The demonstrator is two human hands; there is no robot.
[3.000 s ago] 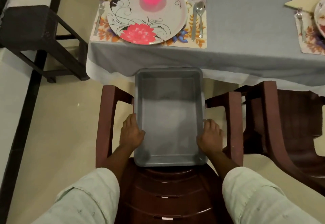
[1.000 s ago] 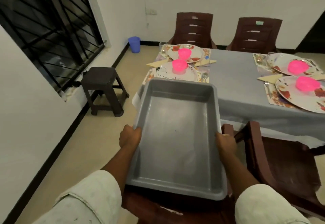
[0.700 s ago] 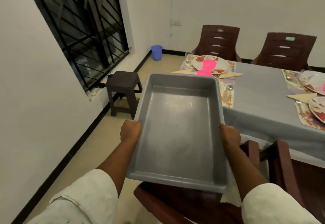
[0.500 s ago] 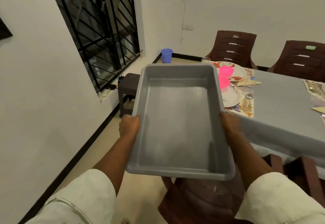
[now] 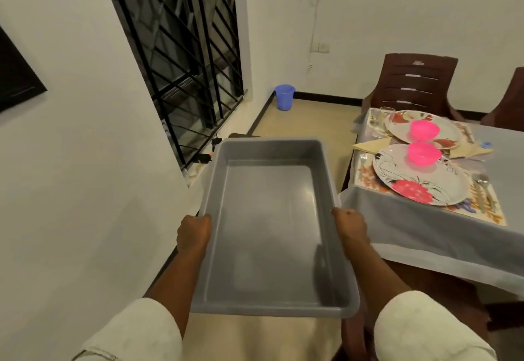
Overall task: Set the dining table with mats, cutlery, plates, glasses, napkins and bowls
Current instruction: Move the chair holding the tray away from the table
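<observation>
A grey tray (image 5: 272,227) is held level in the air between both hands, nothing seen inside it. Its left rim is gripped by the left hand (image 5: 194,233), fingers curled under the edge; its right rim is gripped the same way by the right hand (image 5: 350,226). Pale sleeves are seen at the bottom of the view. To the right of the right hand, the counter (image 5: 442,235) is covered by a grey cloth. On it, nearest the right hand, a floral mat (image 5: 482,207) is laid, with a flowered plate (image 5: 419,182) on top and a pink bowl (image 5: 424,153) set on the plate. A fork (image 5: 362,162) is laid left of that plate, a spoon (image 5: 483,182) right of it, and a folded napkin (image 5: 371,144) just beyond. Farther off, a second plate (image 5: 450,133) carrying a second pink bowl (image 5: 425,129) is seen, with glasses (image 5: 381,118) beside it. A brown chair (image 5: 414,85) is placed behind the counter. Beyond the tray, a blue bucket (image 5: 284,101) is stood on the floor near a barred window (image 5: 181,57).
</observation>
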